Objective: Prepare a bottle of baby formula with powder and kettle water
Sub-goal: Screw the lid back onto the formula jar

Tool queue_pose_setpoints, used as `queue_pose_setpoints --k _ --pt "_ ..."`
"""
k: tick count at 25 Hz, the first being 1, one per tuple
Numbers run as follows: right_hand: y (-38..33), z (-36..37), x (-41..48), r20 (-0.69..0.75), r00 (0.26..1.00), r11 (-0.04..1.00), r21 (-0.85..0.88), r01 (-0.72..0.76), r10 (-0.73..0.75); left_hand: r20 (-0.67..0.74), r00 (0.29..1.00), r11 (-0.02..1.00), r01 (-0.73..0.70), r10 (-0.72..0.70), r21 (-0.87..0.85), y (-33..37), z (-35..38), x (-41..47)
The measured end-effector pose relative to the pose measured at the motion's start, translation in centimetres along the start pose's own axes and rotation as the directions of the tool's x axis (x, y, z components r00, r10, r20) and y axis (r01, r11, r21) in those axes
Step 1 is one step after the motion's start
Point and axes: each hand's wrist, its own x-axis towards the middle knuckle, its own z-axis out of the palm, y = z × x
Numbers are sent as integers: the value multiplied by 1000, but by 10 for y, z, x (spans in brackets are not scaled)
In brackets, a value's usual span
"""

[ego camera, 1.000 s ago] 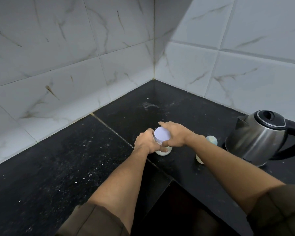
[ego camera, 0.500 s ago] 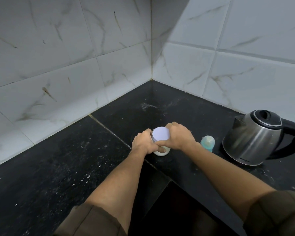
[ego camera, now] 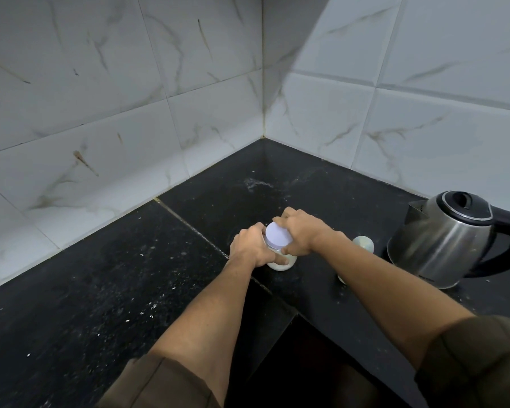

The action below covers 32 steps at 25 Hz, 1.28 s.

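A small jar (ego camera: 281, 262) is standing on the dark speckled surface (ego camera: 100, 290), near the corner where the pale tiled wall (ego camera: 130, 98) is meeting it, and pale contents are showing through its lower part. The left hand (ego camera: 252, 245) is curling round the jar's body and gripping it from the left, while the right hand (ego camera: 301, 232) is clasping the round white lid (ego camera: 278, 239) from the right, with fingers hooking over its far edge. Just beyond the right wrist, a baby bottle (ego camera: 363, 245) with a pale cap is standing, partly hidden by the forearm. A steel kettle (ego camera: 442, 240) with a black lid and handle is sitting further right.
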Motion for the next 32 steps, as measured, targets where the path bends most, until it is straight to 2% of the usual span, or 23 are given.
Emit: queue_pose_setpoints --k 3,8,11,14,17,26,32 --pt "-4 11 -4 -86 991 993 77 -93 100 -9 1000 1000 -3 2 -6 0 2 -1" --pt "-14 25 -8 -223 935 954 188 -235 275 -20 999 999 -36 36 28 1 2 0" --pt "-11 15 -6 -143 961 961 180 -209 235 9 999 997 -43 42 69 5 0 0" --pt "-11 6 0 -36 992 991 62 -119 122 12 999 995 -37 36 91 8 -1 0" --pt "-14 6 2 -66 990 992 3 -123 123 5 1000 995 -27 27 92 9 0 -1" --pt "-24 26 -1 -191 936 951 158 -267 295 -12 997 993 -73 74 94 8 1 3" --pt "0 13 1 -169 947 948 217 -234 273 91 991 985 -112 100 135 27 -1 10"
